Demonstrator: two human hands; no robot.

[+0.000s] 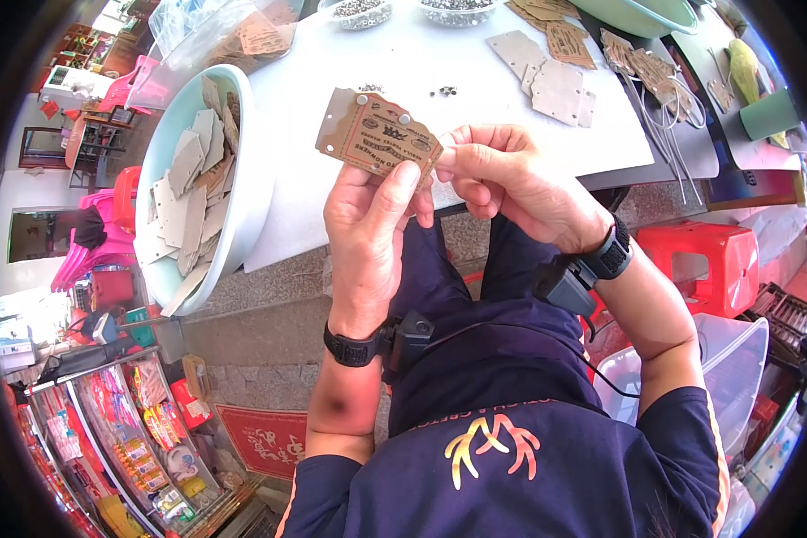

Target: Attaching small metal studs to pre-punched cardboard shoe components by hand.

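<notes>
My left hand (372,211) grips a brown printed cardboard tag (354,134) from below, thumb across its front. The tag has a scalloped edge, small holes and a few round metal studs on its face. At the tag's right edge, my right hand (502,170) pinches with thumb and forefinger; whether a small part sits between those fingertips is hidden. On the white tabletop (314,54) just beyond lie small dark metal pieces (446,91) and a little group of silvery ones (372,88).
A pale blue basin (260,179) of grey cardboard pieces stands at the left. Clear tubs (457,13) of small metal parts sit at the far edge. Grey cards (556,90) and brown tags (569,43) lie far right. A red stool (704,260) is at the right.
</notes>
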